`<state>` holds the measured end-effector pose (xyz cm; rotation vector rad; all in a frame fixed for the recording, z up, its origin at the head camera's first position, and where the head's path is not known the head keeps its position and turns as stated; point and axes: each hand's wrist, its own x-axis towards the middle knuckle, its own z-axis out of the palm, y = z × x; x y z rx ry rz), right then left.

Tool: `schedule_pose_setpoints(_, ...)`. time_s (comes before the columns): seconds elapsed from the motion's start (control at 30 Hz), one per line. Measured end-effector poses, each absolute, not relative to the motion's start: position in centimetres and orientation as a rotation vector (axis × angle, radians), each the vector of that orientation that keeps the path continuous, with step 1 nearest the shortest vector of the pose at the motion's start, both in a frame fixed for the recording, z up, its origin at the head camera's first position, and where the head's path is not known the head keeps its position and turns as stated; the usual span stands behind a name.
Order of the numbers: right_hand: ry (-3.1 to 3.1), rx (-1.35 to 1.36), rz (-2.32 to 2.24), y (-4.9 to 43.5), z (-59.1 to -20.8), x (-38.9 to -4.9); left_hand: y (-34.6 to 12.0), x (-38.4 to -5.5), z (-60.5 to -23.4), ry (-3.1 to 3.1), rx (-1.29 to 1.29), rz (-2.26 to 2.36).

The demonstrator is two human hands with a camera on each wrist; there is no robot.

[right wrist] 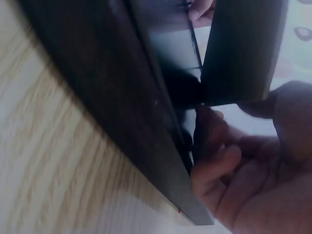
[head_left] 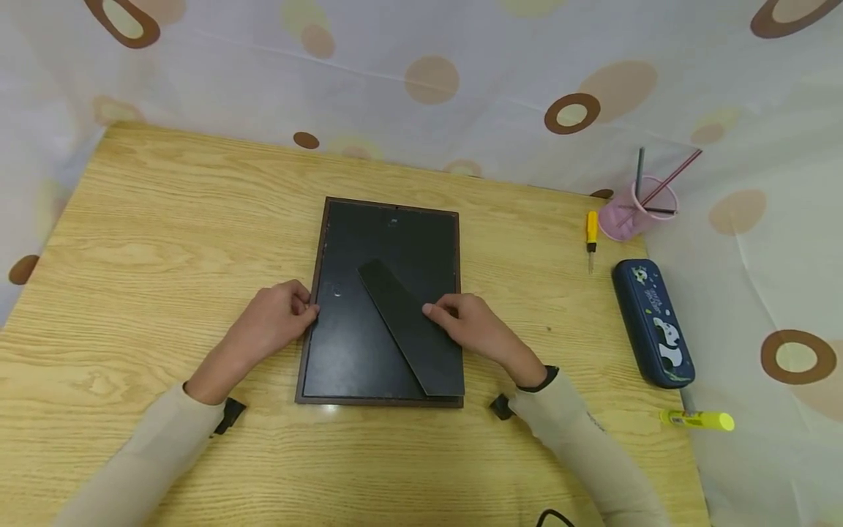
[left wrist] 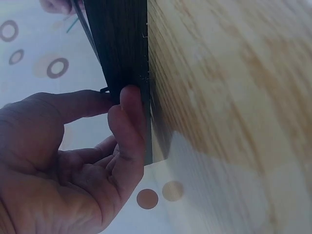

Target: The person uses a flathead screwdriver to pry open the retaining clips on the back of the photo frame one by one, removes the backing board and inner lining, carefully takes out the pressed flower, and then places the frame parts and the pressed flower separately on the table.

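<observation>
A: Where does the picture frame (head_left: 316, 373) lie?

B: From the head view, flat on the worktop (head_left: 165, 241), back side up, between the two hands. Its stand leg (head_left: 418, 340) slants across the back panel (head_left: 349, 322), the wide end near the lower right corner.

A: What does the left hand (head_left: 276, 322) do?

B: From above it only seems to meet the frame's left edge. The left wrist view shows more: fingertips lie against the side wall while another digit reaches the back, so that grip pinches the edge.

A: And the right hand (head_left: 470, 322)?

B: The head view gives the thumb on top of the leg and hides what is beneath. The right wrist view shows curled fingers at the leg's underside, so this grip pinches the leg by its long right edge.

A: Does the leg lie flat?

B: Looking down, you might think so. The right wrist view shows it tilted up, with a gap over the panel.

A: Anything only the head view has?

B: Yes, along the right: a yellow screwdriver (head_left: 591, 233) beside a pink cup (head_left: 617, 216), a dark blue pencil case (head_left: 645, 315), and a yellow highlighter (head_left: 701, 419) just below that.
</observation>
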<state>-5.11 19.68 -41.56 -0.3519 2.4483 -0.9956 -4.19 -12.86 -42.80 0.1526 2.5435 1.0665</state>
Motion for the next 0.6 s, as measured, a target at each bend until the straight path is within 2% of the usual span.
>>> schedule_pose_setpoints(0.17,2.384,-0.432,-1.036,19.83,-41.87,-5.06,-12.87,-4.13,-42.93,2.582,0.204,1.053)
schedule_pose_setpoints(0.6,2.323,-0.420,-1.158,20.27,-42.45,-4.69,-12.87,-4.15,-43.06,2.632,0.221,1.127)
